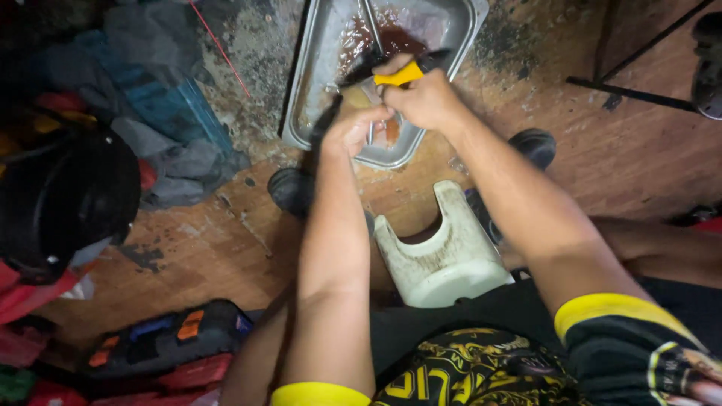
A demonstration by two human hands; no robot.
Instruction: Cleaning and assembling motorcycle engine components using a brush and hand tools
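Two hands over the metal tray [312,90]: right hand [425,98] grips a yellow-handled brush [398,74], left hand [353,128] clasps a part beneath it.

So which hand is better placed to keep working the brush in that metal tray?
Probably the right hand: it grips the yellow-handled brush over the rectangular metal tray of reddish-brown liquid. The left hand is closed on a small part, hard to identify, at the tray's near edge.

White plastic stool [444,259] below centre; black helmet [64,199] left; dark tool case [169,338] bottom left; blue-grey rags [162,113] on wooden floor [647,162].
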